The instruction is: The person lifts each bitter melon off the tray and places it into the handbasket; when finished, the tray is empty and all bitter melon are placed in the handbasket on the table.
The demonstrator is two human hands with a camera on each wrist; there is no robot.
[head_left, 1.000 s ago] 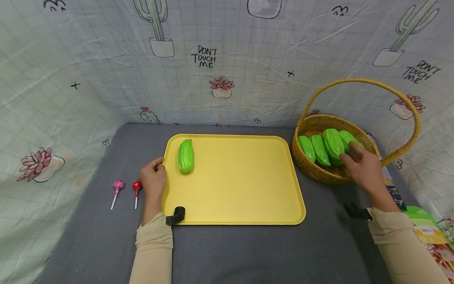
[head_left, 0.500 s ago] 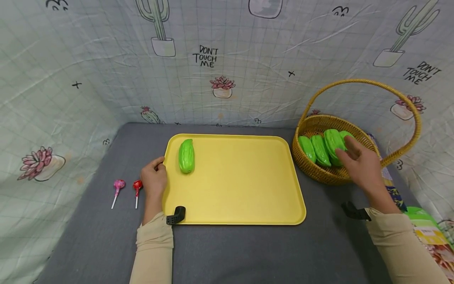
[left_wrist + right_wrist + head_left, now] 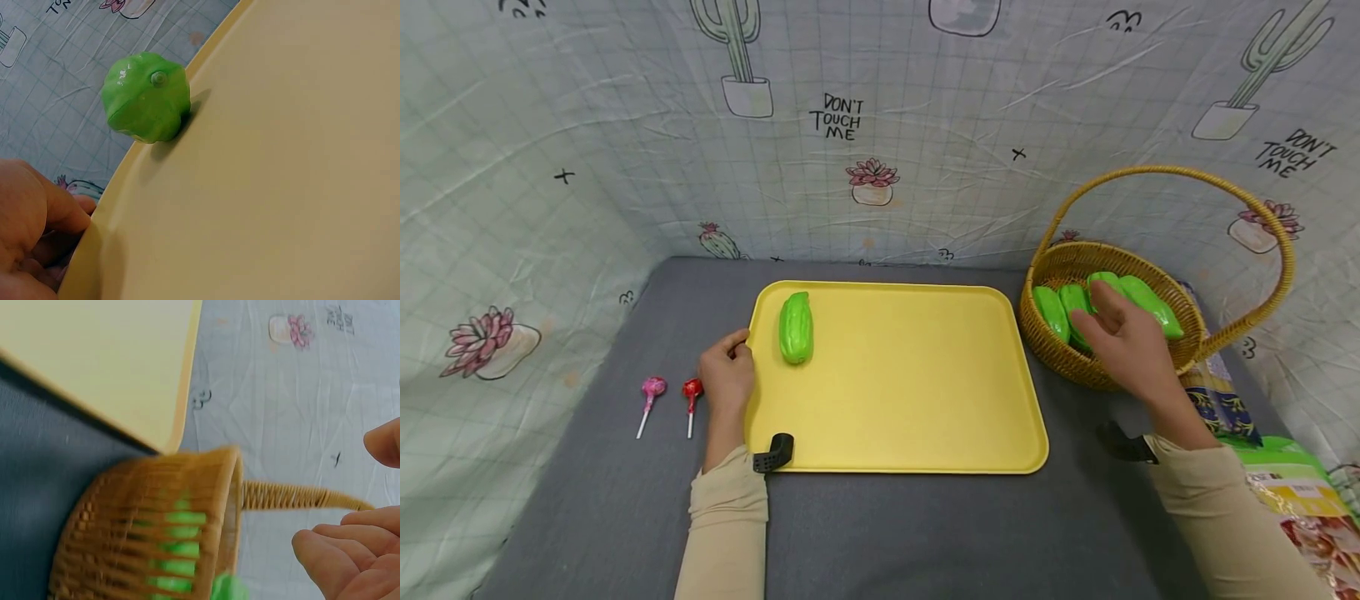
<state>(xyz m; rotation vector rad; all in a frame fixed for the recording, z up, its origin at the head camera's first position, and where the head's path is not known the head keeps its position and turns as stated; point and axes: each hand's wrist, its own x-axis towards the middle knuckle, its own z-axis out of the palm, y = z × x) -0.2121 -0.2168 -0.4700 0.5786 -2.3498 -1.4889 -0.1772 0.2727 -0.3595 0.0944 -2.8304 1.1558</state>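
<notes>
My left hand (image 3: 727, 375) pinches the left rim of the yellow tray (image 3: 910, 383); in the left wrist view its fingers (image 3: 65, 209) curl at that edge. Near the tray's left end lies one green ridged toy vegetable (image 3: 796, 327), shaped like a bitter melon. Over the wicker basket (image 3: 1063, 357) hovers my right hand (image 3: 1131, 354), thumb apart from relaxed fingers, nothing between them. Several similar green vegetables (image 3: 1150, 307) lie inside the basket, partly hidden behind that hand. In the right wrist view the hand (image 3: 369, 550) is above the basket's rim.
A pink lollipop (image 3: 652, 392) and a red lollipop (image 3: 692, 396) lie left of the tray. The basket's tall handle (image 3: 1262, 217) arches at the right. Beside it are a dark blue patterned packet (image 3: 1225, 408) and a green-and-yellow bag (image 3: 1296, 492). Printed cloth walls surround the grey tabletop.
My right hand has moved left across the basket, uncovering the rightmost green vegetable, and stays empty. The left hand keeps its place on the tray's rim.
</notes>
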